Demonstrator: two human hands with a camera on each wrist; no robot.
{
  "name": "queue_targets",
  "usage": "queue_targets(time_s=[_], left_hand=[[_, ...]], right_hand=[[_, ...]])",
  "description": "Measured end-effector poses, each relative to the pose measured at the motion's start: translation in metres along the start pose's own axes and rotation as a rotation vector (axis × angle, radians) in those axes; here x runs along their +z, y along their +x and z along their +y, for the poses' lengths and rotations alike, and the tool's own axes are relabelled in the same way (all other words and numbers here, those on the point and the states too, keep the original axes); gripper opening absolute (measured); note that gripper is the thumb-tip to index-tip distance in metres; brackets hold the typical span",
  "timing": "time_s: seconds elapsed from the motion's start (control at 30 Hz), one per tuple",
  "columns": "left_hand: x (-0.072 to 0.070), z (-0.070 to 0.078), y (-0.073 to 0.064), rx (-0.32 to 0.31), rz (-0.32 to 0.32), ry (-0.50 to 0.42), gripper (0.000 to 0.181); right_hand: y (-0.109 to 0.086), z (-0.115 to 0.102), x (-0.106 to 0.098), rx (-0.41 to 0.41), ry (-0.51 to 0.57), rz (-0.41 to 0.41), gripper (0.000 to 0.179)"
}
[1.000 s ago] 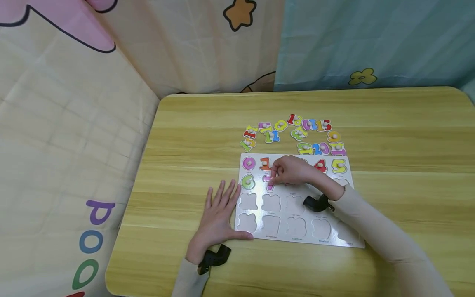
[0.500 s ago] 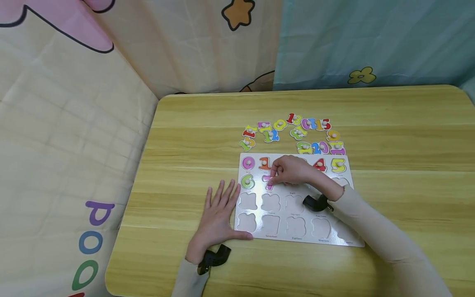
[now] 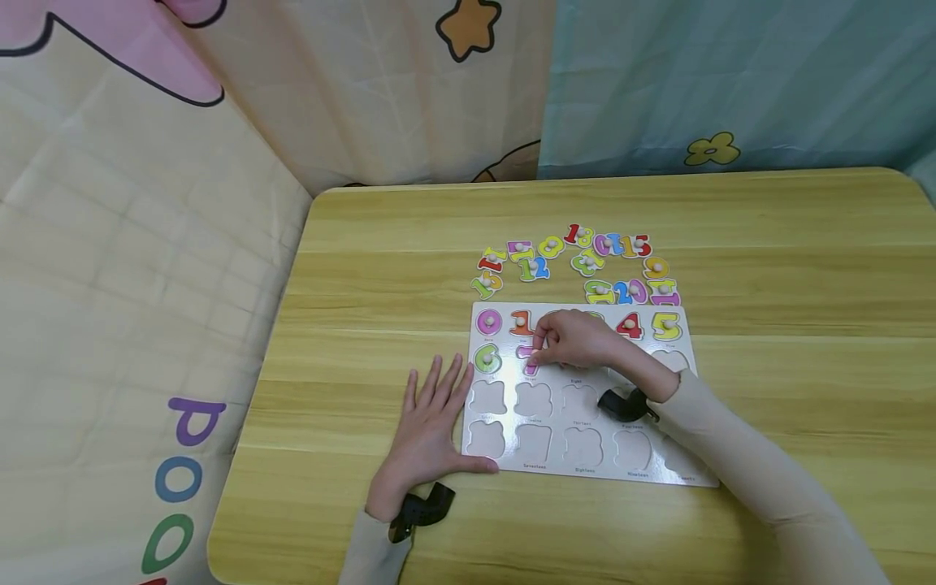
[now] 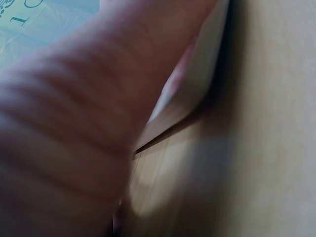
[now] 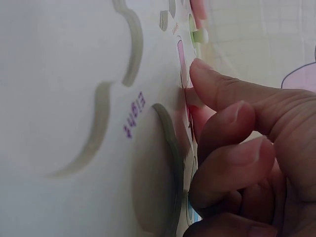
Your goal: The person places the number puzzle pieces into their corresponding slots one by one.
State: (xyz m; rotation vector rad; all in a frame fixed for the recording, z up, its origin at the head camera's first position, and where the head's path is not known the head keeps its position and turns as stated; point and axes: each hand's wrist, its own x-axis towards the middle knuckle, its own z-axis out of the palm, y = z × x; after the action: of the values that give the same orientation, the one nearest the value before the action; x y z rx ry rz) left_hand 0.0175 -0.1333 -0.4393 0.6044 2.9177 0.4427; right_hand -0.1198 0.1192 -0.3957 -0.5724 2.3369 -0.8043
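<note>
A white number puzzle board (image 3: 511, 406) lies on the table in the head view. My right hand (image 3: 576, 337) is over its upper part, thumb and index finger pinching the knob of the pink number 7 puzzle piece (image 3: 525, 353). The right wrist view shows the thumb (image 5: 212, 84) at this knob, with the 7 at its slot. My left hand (image 3: 427, 435) rests with spread fingers at the board's left edge, its thumb on the lower left corner. Pieces 0 (image 3: 489, 322), 1 (image 3: 521, 323), 6 (image 3: 487, 358), 4 (image 3: 630, 327) and 5 (image 3: 666, 327) sit in slots. My right hand partly hides the top row.
Several loose number pieces lie beyond the board, among them a 12 (image 3: 535, 269), a yellow piece (image 3: 552, 247) and a 15 (image 3: 637, 246). The lower rows hold bare recesses (image 3: 535, 444). A printed curtain (image 3: 439, 114) hangs behind the wooden table (image 3: 329, 325).
Almost nothing differs: both hands keep their places, the right one still at the 7. The head view has shifted very slightly.
</note>
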Motion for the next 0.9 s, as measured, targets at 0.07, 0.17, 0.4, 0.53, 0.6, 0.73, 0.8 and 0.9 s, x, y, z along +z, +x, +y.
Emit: queue_targets(time_s=[0.07, 0.17, 0.4, 0.53, 0.6, 0.73, 0.8, 0.9], left_hand=[[0.000, 0.000, 0.000, 0.001, 0.002, -0.001, 0.132], [0.000, 0.000, -0.001, 0.002, 0.007, -0.004, 0.131], [0.001, 0.000, -0.001, 0.010, 0.014, 0.014, 0.131], [0.001, 0.000, 0.000, 0.014, 0.017, 0.018, 0.131], [0.002, 0.000, 0.000, 0.013, 0.019, 0.016, 0.131], [0.003, 0.000, 0.000, 0.014, 0.021, 0.009, 0.131], [0.003, 0.000, 0.000, 0.015, 0.023, 0.007, 0.131], [0.004, 0.000, 0.000, 0.015, 0.023, 0.004, 0.132]], right_hand=[[0.000, 0.000, 0.001, 0.003, -0.003, 0.005, 0.022], [0.000, 0.001, 0.002, 0.002, -0.014, 0.015, 0.023], [0.003, 0.002, -0.006, -0.047, -0.031, -0.057, 0.024], [0.013, 0.007, -0.024, -0.066, 0.097, -0.110, 0.023], [0.023, 0.011, -0.035, -0.042, 0.172, -0.060, 0.022], [0.044, 0.021, -0.057, 0.054, 0.202, 0.175, 0.028], [0.053, 0.025, -0.066, 0.117, 0.164, 0.287, 0.032], [0.062, 0.029, -0.075, 0.191, 0.120, 0.348, 0.036]])
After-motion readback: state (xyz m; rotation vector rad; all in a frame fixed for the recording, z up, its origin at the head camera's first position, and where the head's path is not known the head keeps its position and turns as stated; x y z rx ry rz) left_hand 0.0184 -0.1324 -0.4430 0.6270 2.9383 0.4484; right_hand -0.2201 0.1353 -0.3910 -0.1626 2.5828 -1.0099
